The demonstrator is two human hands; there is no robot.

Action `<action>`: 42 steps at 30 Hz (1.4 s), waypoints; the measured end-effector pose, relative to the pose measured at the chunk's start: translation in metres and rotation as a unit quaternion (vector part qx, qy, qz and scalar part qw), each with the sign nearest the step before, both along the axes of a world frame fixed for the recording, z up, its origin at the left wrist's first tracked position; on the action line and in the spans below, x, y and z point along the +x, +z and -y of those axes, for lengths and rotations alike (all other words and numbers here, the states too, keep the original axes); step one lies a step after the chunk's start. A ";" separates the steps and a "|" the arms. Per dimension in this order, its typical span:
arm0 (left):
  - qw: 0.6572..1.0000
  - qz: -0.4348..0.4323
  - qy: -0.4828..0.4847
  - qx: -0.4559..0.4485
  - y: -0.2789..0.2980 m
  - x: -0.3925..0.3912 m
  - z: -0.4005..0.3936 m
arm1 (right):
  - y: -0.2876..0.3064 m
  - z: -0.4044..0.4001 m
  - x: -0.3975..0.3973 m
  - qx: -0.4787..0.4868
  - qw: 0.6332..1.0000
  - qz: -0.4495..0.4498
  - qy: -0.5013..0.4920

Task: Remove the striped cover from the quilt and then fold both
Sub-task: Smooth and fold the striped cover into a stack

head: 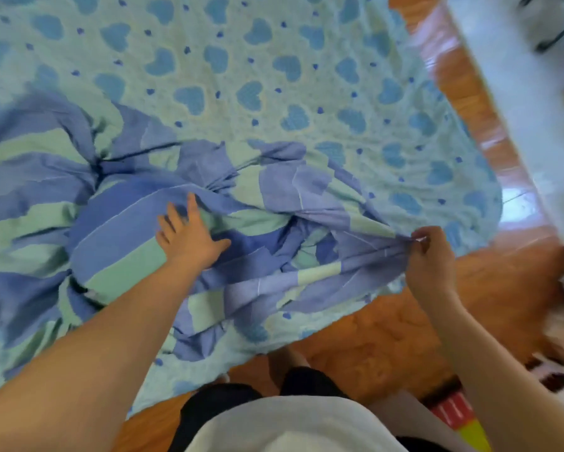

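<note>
Striped cover (117,230) bunched across the heart-print sheet (241,60), left to centre, with the quilt apparently bundled inside. Left hand (187,238) flat on the bunched cloth, fingers spread. Right hand (432,259) pinching the cover's gathered edge, pulled taut. Wooden floor (388,340) below and right; colourful clutter (460,419) at lower right, blurred.

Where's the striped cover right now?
In the head view, the striped cover lies bunched on the heart-print sheet, lower left to centre, under the left hand, its right end pinched by the right hand.
</note>
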State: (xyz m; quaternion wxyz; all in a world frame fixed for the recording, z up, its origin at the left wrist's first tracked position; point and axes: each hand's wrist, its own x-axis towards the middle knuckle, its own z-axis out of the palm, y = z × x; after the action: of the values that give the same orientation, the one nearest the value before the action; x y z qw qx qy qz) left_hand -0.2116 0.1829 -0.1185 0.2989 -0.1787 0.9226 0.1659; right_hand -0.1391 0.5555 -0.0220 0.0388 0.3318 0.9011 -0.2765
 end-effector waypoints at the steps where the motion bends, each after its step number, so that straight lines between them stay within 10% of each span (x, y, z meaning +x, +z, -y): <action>1: 0.997 -0.031 -0.066 -0.007 -0.006 -0.004 -0.009 | 0.005 -0.003 0.011 -0.016 0.999 -0.016 -0.043; 5: 0.941 -0.163 -0.294 -0.039 -0.023 -0.020 -0.038 | 0.033 0.011 0.027 -0.043 0.996 -0.062 -0.044; 9: 0.959 -0.163 -0.222 -0.069 -0.015 -0.016 -0.047 | 0.057 0.021 -0.003 -0.025 0.995 -0.089 -0.024; 12: 0.959 -0.134 -0.246 -0.030 -0.017 -0.005 -0.039 | 0.036 0.013 -0.033 0.069 0.994 0.071 0.049; 15: 0.937 -0.106 -0.331 0.046 -0.029 0.005 -0.032 | -0.006 0.021 -0.048 0.227 0.892 0.309 0.240; 20: 0.918 -0.048 -0.392 -0.039 -0.046 -0.010 -0.021 | -0.073 0.087 -0.060 0.145 0.879 0.238 0.388; 26: 0.915 -0.182 -0.354 -0.062 -0.073 -0.027 -0.006 | -0.137 0.068 -0.091 0.238 0.869 0.293 0.320; 31: 0.954 -0.164 -0.243 0.063 -0.057 0.016 -0.005 | -0.122 0.058 -0.098 -0.095 0.980 0.164 0.064; 36: 0.916 -0.063 0.173 0.357 0.047 0.070 -0.019 | -0.018 0.083 -0.038 -0.383 0.911 0.154 -0.019; 42: 0.899 -0.020 0.149 0.412 0.182 0.069 -0.005 | 0.096 0.121 -0.074 -0.567 0.816 0.108 -0.031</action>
State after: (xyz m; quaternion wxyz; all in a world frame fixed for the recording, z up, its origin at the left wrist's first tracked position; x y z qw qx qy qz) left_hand -0.1429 0.1874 0.0638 0.2988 -0.1720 0.7401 0.5773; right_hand -0.2134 0.4344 0.0735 0.3088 0.3066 0.5640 -0.7018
